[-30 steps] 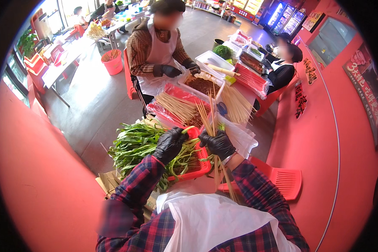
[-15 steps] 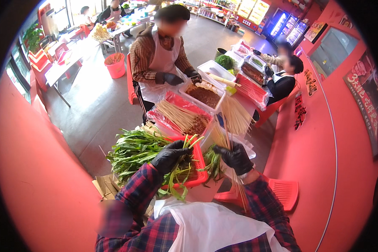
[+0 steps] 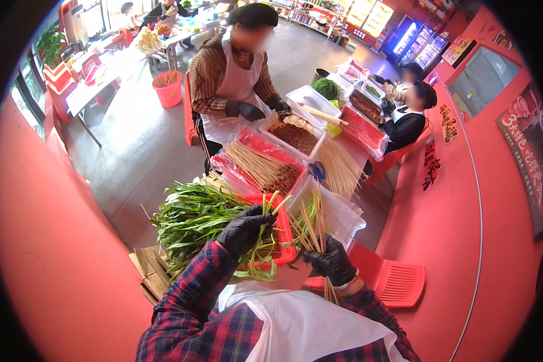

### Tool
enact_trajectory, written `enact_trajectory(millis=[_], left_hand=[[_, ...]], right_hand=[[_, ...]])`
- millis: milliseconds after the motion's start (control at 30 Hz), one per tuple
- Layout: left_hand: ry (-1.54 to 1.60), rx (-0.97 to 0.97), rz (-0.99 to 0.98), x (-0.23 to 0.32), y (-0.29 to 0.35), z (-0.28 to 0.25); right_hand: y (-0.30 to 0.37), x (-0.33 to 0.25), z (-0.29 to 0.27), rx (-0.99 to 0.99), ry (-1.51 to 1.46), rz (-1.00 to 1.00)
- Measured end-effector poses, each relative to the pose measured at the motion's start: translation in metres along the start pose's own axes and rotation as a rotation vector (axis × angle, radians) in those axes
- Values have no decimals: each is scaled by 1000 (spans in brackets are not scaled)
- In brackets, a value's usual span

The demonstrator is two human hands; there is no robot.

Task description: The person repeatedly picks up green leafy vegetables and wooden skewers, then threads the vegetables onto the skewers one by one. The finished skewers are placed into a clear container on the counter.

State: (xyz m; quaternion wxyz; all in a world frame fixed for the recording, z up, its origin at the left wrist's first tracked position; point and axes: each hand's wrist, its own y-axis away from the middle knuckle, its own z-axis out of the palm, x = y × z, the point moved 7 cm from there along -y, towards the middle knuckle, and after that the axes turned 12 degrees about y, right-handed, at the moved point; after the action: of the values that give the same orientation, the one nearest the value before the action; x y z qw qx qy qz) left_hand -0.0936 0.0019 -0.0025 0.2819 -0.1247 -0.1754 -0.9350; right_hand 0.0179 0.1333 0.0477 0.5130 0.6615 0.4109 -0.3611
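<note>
My hands have drawn apart since a second ago: then they were close together over the red basket, and now my left hand (image 3: 242,229) has settled onto the greens while my right hand (image 3: 330,263) has dropped lower and nearer my body. My left, in a black glove, is closed around a small bunch of green stalks (image 3: 270,208) whose cut ends poke up past my fingers, right over the red basket (image 3: 283,232). My right, also gloved, is clamped on a fan of bamboo skewers (image 3: 311,226); their tips spread upward and their tails run down past my wrist toward my white apron (image 3: 308,329). The big heap of leafy greens (image 3: 193,220) lies to the left of the basket, touching it. I judge that I have just picked a fresh pinch of stalks and hold the sticks ready beside it, the two bundles near but not yet touching. Across the table a person in a white apron works with black gloves beside a tray of brown filling (image 3: 294,136), and more skewers (image 3: 260,166) lie in a red tray between us.
</note>
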Motion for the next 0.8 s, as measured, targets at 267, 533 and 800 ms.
enact_trajectory(millis=[267, 533, 800], left_hand=[[-18, 14, -3, -4, 0, 0], [-49, 18, -77, -22, 0, 2], [-119, 126, -28, -32, -3, 1]], right_hand=[[0, 5, 3, -18, -12, 39], [-8, -2, -1, 31, -95, -2], [-12, -5, 6, 37, 44, -35]])
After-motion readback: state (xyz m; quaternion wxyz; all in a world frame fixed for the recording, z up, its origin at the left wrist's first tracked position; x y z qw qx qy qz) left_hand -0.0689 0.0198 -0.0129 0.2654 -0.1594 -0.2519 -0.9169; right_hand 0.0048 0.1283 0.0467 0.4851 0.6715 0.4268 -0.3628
